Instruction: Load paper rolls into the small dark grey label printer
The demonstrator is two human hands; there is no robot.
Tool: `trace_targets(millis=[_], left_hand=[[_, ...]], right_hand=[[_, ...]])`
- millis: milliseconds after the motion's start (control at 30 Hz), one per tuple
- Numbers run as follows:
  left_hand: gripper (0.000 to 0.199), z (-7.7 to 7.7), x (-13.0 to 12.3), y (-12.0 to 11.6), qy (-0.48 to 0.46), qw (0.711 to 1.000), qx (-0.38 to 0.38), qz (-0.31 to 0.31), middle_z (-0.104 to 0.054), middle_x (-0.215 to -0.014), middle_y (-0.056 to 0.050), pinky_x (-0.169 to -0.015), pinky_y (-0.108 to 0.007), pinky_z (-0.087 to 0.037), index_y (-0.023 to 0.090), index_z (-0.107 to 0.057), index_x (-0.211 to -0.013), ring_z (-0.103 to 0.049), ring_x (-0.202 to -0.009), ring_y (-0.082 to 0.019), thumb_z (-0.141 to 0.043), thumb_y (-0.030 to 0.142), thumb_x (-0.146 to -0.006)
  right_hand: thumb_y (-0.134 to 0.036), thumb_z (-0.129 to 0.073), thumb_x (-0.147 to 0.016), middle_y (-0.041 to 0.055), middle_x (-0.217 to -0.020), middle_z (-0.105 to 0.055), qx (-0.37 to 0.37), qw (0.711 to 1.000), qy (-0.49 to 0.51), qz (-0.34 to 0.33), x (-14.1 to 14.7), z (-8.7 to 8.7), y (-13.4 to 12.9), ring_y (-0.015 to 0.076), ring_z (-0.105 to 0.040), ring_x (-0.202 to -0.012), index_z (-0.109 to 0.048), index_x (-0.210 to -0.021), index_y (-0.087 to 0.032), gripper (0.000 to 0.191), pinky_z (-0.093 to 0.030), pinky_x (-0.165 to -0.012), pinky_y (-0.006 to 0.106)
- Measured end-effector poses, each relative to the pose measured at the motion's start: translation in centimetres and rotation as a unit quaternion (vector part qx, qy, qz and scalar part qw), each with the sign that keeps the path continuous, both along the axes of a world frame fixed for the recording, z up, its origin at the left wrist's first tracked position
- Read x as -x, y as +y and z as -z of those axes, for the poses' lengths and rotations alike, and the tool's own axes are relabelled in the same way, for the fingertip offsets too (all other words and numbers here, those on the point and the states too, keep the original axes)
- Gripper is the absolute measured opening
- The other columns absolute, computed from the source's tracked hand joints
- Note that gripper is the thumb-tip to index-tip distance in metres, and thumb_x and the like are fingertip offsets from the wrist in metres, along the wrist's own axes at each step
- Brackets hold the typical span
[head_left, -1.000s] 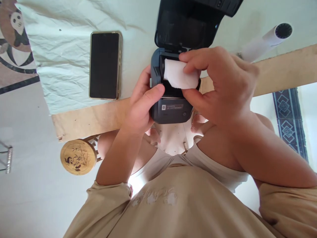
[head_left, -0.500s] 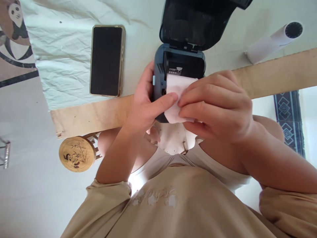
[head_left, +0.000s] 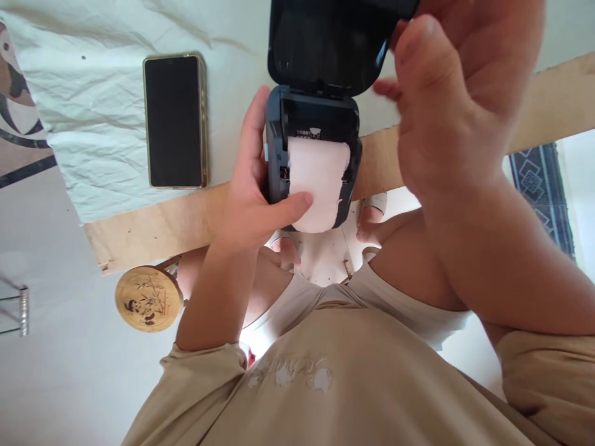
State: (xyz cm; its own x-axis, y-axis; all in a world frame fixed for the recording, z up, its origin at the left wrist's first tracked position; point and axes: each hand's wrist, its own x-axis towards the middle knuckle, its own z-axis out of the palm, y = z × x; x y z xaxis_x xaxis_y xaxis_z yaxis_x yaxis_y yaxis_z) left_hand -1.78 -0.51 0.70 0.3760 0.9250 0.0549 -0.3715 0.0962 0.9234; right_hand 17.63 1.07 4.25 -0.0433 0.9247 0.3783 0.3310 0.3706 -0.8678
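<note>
My left hand [head_left: 260, 192] is wrapped round the left side of a small dark blue thermal printer [head_left: 276, 145]. Its thumb lies on the white paper roll [head_left: 320, 170], which sits in the printer's bay with its loose end over the front edge. The printer's black lid [head_left: 320, 46] is hinged open, away from me. My right hand [head_left: 458, 99] is up at the lid's right edge, thumb on the near side and fingers partly hidden behind it; it seems to grip the lid there and is slightly blurred.
A phone [head_left: 174, 121] with a dark screen lies on the pale cloth [head_left: 102, 124] left of the printer. A wooden table edge [head_left: 153, 226] runs across in front of me. Below it stands a round wooden stool [head_left: 149, 298]; a patterned blue mat [head_left: 542, 192] is at the right.
My right hand has let go of the paper roll and moved up to the lid's right edge. The roll now sits lower in the bay, and the printer appears shifted slightly left in view.
</note>
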Motion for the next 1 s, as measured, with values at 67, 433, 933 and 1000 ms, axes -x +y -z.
trace_targets(millis=[67,433,933,1000], left_hand=[[0.085,0.1,0.1,-0.1,0.003,1.0,-0.007,-0.018,-0.053,-0.141,0.001,-0.099,-0.035,-0.049,0.032,-0.048,-0.134,-0.05,-0.13,-0.028,-0.082,0.011,-0.058],[0.119,3.4,0.6,1.0,0.042,0.994,-0.102,-0.011,-0.058,-0.132,-0.002,-0.099,-0.041,-0.053,0.038,-0.026,-0.148,-0.051,-0.129,-0.034,-0.088,0.022,-0.047],[0.09,-0.1,-1.5,-0.3,-0.001,0.998,-0.028,-0.054,-0.052,-0.142,-0.003,-0.11,-0.049,-0.044,0.031,-0.045,-0.129,-0.041,-0.136,-0.038,-0.087,0.019,-0.05],[0.09,-0.1,-1.3,-0.2,-0.01,0.998,-0.038,-0.041,-0.051,-0.142,-0.002,-0.111,-0.047,-0.044,0.031,-0.046,-0.129,-0.042,-0.136,-0.037,-0.087,0.02,-0.05]], right_hand=[[-0.025,-0.05,-0.088,-0.0017,-0.104,-0.059,-0.041,0.996,0.077,-0.006,0.7,-0.3,-0.3,0.0068,-0.061,-0.097,-0.054,-0.105,-0.02,0.018,-0.054,-0.09,0.026],[-0.015,-0.065,-0.074,0.0057,-0.126,-0.049,0.017,0.997,-0.053,-0.06,-0.5,-0.2,-2.5,0.0187,-0.048,-0.127,-0.062,-0.086,-0.018,0.013,-0.057,-0.077,0.025],[-0.017,-0.058,-0.079,0.0062,-0.126,-0.046,0.0,0.993,-0.059,-0.103,-0.6,0.8,-2.0,0.0158,-0.046,-0.129,-0.059,-0.092,-0.021,0.013,-0.049,-0.108,0.034],[-0.016,-0.06,-0.077,0.0048,-0.132,-0.044,0.039,0.993,-0.021,-0.112,-0.6,1.0,-1.9,0.0149,-0.044,-0.131,-0.052,-0.111,-0.024,0.035,-0.055,-0.094,0.025]])
